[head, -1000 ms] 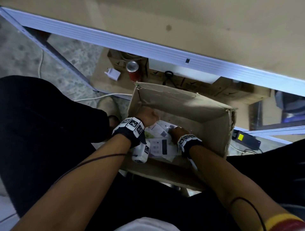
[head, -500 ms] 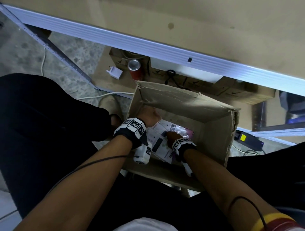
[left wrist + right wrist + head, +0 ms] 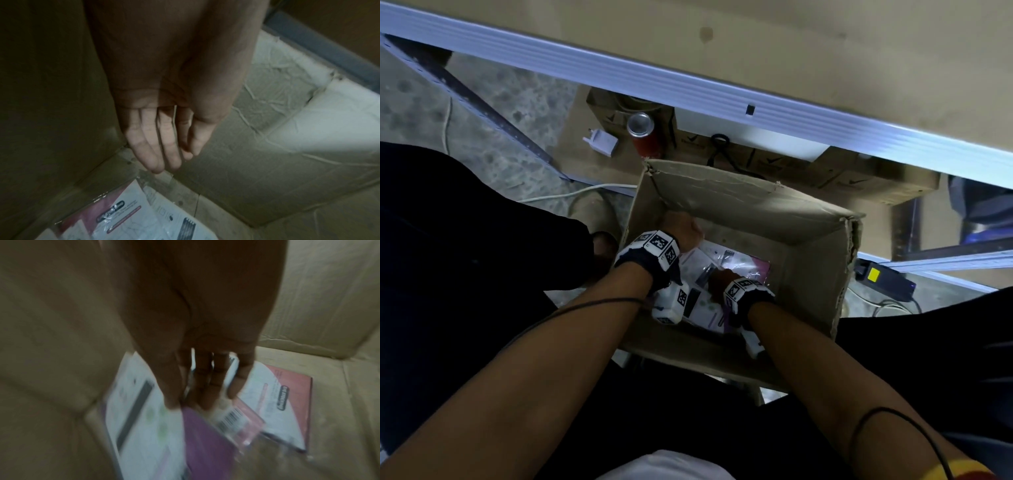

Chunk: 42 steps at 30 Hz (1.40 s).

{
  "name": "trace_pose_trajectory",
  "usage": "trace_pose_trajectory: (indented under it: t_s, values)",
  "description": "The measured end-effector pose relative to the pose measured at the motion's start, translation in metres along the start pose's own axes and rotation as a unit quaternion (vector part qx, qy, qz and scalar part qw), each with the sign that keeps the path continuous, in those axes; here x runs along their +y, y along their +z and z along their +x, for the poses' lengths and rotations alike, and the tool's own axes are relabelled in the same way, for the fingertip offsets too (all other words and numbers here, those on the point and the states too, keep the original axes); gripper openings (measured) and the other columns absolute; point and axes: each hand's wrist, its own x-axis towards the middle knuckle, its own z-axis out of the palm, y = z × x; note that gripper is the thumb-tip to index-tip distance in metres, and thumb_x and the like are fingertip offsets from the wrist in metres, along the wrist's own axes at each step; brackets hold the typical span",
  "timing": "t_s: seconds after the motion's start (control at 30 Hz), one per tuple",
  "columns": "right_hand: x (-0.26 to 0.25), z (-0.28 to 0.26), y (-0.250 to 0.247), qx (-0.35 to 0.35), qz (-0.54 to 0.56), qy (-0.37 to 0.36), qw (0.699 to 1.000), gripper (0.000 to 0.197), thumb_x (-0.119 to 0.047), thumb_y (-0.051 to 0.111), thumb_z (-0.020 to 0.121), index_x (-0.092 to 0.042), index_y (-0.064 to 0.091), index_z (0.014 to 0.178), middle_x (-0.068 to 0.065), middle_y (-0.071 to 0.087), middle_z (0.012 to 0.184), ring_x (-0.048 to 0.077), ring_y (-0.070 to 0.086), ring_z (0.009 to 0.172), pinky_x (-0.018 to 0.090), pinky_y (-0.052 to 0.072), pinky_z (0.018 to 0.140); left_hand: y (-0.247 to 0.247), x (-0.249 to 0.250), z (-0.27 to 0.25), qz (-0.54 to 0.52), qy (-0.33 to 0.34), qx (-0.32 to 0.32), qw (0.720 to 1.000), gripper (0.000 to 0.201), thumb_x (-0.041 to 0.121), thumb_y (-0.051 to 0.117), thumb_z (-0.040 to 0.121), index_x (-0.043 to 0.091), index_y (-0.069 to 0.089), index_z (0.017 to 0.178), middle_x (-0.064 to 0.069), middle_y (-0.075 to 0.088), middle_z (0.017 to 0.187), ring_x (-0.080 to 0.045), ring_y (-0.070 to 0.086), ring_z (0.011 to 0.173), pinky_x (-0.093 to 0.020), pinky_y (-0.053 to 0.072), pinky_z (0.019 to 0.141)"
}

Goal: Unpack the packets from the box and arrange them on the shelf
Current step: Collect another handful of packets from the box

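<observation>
An open cardboard box [image 3: 743, 202] stands between my legs on the floor. Flat white, pink and purple packets [image 3: 743, 263] lie on its bottom. My left hand [image 3: 681, 229] is deep in the box's left far corner. In the left wrist view its fingers [image 3: 156, 154] are straight, point down at the corner and hold nothing, with packets [image 3: 131, 217] just below them. My right hand [image 3: 189, 404] reaches down at the near side. Its thumb and fingers pinch the top edge of a white and purple packet [image 3: 156, 434]; the view is blurred. A pink packet [image 3: 287, 402] lies behind.
The shelf's pale metal edge [image 3: 688, 85] runs across above the box. Under it sit a red can [image 3: 643, 137], a white plug adapter [image 3: 601, 142], flat cardboard boxes [image 3: 859, 178] and a white cable [image 3: 571, 193]. A black device with a yellow label [image 3: 883, 277] lies right of the box.
My right hand has moved left and toward the box's near wall, tipping a white packet up with it and uncovering the pink packet. My left hand has stayed in its corner.
</observation>
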Motion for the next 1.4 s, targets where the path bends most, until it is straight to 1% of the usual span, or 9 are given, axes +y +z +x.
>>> trace_pose_trajectory:
  t_s: [0.17,0.37,0.53,0.8,0.9,0.97,1.07,1.17,1.4]
  values:
    - [0.013,0.000,-0.002,-0.023,-0.023,-0.008,0.999,0.053,-0.012,0.067,0.091,0.000,0.049,0.139,0.020,0.053,0.140,0.036,0.054,0.127,0.044,0.049,0.103,0.016,-0.006,0.033,0.147,0.064,-0.037,0.986,0.027,0.018,0.049,0.099,0.009,0.069,0.116,-0.012,0.065,0.126,-0.028,0.060,0.117,-0.034,0.045,0.100]
    - [0.035,-0.001,-0.005,-0.026,-0.028,0.007,0.999,0.038,-0.016,0.069,0.090,-0.001,0.062,0.125,0.017,0.058,0.134,0.030,0.058,0.122,0.035,0.050,0.096,0.050,-0.017,0.054,0.226,0.136,-0.096,0.960,0.035,0.002,0.055,0.092,0.020,0.065,0.120,-0.008,0.055,0.138,-0.027,0.052,0.127,-0.034,0.042,0.108]
    - [0.052,-0.008,-0.004,-0.006,0.022,0.018,1.000,0.053,-0.021,0.071,0.090,-0.001,0.054,0.136,0.017,0.056,0.139,0.030,0.057,0.125,0.035,0.048,0.100,0.069,-0.021,0.059,0.339,0.223,-0.128,0.905,0.053,0.005,0.068,0.084,0.025,0.057,0.131,-0.005,0.051,0.143,-0.029,0.050,0.131,-0.044,0.043,0.108]
    - [0.055,-0.014,0.007,-0.033,0.046,0.018,0.998,0.046,-0.020,0.077,0.084,-0.002,0.061,0.123,0.017,0.064,0.125,0.030,0.063,0.114,0.031,0.048,0.085,0.093,-0.017,0.065,0.519,0.236,-0.084,0.817,0.037,0.016,0.060,0.091,0.012,0.060,0.129,-0.010,0.058,0.133,-0.032,0.046,0.131,-0.042,0.035,0.110]
    - [0.054,-0.014,0.007,-0.054,0.058,0.007,0.997,0.046,-0.019,0.076,0.086,0.000,0.062,0.125,0.017,0.061,0.130,0.032,0.061,0.119,0.033,0.049,0.091,0.085,-0.015,0.071,0.499,0.243,-0.079,0.828,0.027,0.014,0.061,0.092,0.011,0.068,0.118,-0.010,0.065,0.126,-0.031,0.054,0.124,-0.041,0.043,0.106]
    - [0.053,-0.014,0.005,-0.059,0.057,0.001,0.997,0.042,-0.021,0.074,0.087,-0.002,0.065,0.123,0.016,0.061,0.132,0.031,0.059,0.121,0.034,0.049,0.097,0.077,-0.012,0.076,0.452,0.226,-0.070,0.860,0.026,0.016,0.065,0.091,0.009,0.070,0.115,-0.012,0.067,0.123,-0.032,0.058,0.120,-0.040,0.045,0.104]
    - [0.051,-0.015,0.004,-0.060,0.057,0.010,0.997,0.039,-0.020,0.073,0.088,-0.002,0.065,0.122,0.016,0.062,0.128,0.030,0.060,0.119,0.039,0.052,0.100,0.070,-0.013,0.085,0.389,0.186,-0.057,0.901,0.026,0.016,0.062,0.095,0.007,0.062,0.119,-0.015,0.058,0.132,-0.032,0.049,0.128,-0.041,0.036,0.111]
    - [0.049,-0.016,0.003,-0.067,0.065,0.015,0.996,0.037,-0.016,0.073,0.087,0.001,0.065,0.119,0.018,0.063,0.125,0.031,0.062,0.115,0.042,0.053,0.098,0.071,-0.015,0.091,0.378,0.188,-0.055,0.905,0.032,0.017,0.061,0.096,0.005,0.057,0.126,-0.015,0.052,0.140,-0.032,0.042,0.135,-0.039,0.030,0.114]
    - [0.050,-0.017,0.002,-0.073,0.048,0.010,0.996,0.032,-0.016,0.069,0.091,0.001,0.067,0.119,0.016,0.065,0.125,0.029,0.063,0.115,0.037,0.053,0.098,0.068,-0.012,0.089,0.352,0.181,-0.074,0.915,0.032,0.024,0.072,0.088,0.010,0.063,0.116,-0.014,0.060,0.130,-0.034,0.056,0.122,-0.043,0.045,0.104]
